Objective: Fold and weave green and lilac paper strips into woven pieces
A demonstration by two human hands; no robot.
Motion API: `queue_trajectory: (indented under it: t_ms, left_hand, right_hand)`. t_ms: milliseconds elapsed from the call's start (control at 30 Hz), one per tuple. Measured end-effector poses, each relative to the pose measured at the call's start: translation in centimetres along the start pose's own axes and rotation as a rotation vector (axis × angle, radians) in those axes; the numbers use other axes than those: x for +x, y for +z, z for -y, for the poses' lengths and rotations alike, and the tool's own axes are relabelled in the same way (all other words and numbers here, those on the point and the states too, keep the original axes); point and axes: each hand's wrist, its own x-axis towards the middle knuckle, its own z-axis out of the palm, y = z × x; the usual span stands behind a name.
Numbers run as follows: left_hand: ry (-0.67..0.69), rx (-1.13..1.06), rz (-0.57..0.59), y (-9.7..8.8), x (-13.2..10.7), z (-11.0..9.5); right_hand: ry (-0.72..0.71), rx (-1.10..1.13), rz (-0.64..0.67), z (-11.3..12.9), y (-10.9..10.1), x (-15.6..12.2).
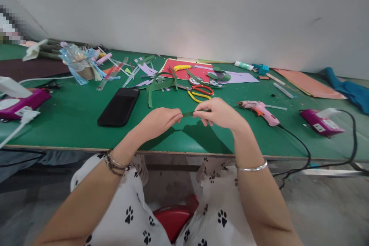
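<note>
Both hands meet over the front part of the green table (72, 119). My left hand (160, 121) pinches one end of a thin dark green paper strip (188, 113). My right hand (219, 113) pinches the other end, fingers curled round it. The strip is held level, just above the tabletop. Red and yellow handled scissors (200, 93) lie right behind my hands. More green strips (157, 86) lie behind to the left.
A black phone (119, 106) lies left of my hands. A pink glue gun (261, 110) with its black cord lies to the right. Purple power strips (321, 122) (20, 103) sit at both sides. Red paper (184, 71), lilac scraps and a ribbon bundle (79, 61) lie farther back.
</note>
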Motion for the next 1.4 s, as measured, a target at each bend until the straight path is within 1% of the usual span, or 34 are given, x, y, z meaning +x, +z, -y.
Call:
queue_trajectory:
  t_ms: [167,333,433,567,700,767,833,867,900,967,1033,1100,1167,1233,1400]
  left_hand:
    - [0.006,-0.118,-0.023,-0.3,-0.1,0.3]
    - [0.006,-0.180,-0.066,-0.3,-0.2,0.4]
    - [0.007,-0.204,-0.098,-0.3,-0.2,0.4]
    - [-0.009,-0.232,-0.093,-0.5,-0.2,0.5]
    - [-0.033,-0.259,-0.110,-0.5,-0.2,0.5]
    - [-0.058,-0.309,-0.148,-0.2,-0.1,0.2]
    - [-0.111,-0.421,-0.209,0.3,0.0,-0.3]
    - [-0.148,-0.497,-0.245,0.6,0.1,-0.5]
    - [-0.187,-0.576,-0.287,0.9,0.2,-0.8]
    - [-0.248,-0.690,-0.371,1.6,0.3,-1.3]
    - [-0.258,-0.709,-0.435,2.2,0.4,-1.7]
    - [-0.252,-0.671,-0.471,2.6,0.5,-2.0]
    - [-0.263,-0.641,-0.483,2.8,0.5,-2.2]
    - [-0.284,-0.640,-0.477,2.9,0.6,-2.3]
    - [-0.283,-0.670,-0.425,3.0,0.6,-2.6]
  right_hand:
    - [0.049,0.111,-0.129,-1.0,-1.5,-0.9]
    - [0.072,0.192,-0.257,-1.1,-1.9,-1.0]
    - [0.051,0.237,-0.289,-1.1,-1.8,-1.0]
    - [-0.021,0.238,-0.316,-1.2,-1.7,-0.9]
    - [-0.034,0.236,-0.389,-1.0,-1.4,-0.6]
    - [-0.027,0.301,-0.453,-1.0,-1.0,-0.1]
    - [-0.026,0.423,-0.486,-1.1,-0.2,0.6]
    - [-0.025,0.485,-0.479,-1.1,0.3,0.9]
    - [-0.026,0.527,-0.440,-1.0,0.8,1.3]
    - [-0.044,0.532,-0.324,-0.7,2.0,2.0]
    - [-0.099,0.522,-0.218,-0.2,3.3,2.5]
    - [-0.110,0.609,-0.179,0.3,4.2,2.9]
    - [-0.092,0.684,-0.185,0.6,4.8,3.1]
    - [-0.077,0.692,-0.216,0.5,4.9,3.3]
    - [-0.048,0.662,-0.242,-0.3,4.1,3.3]
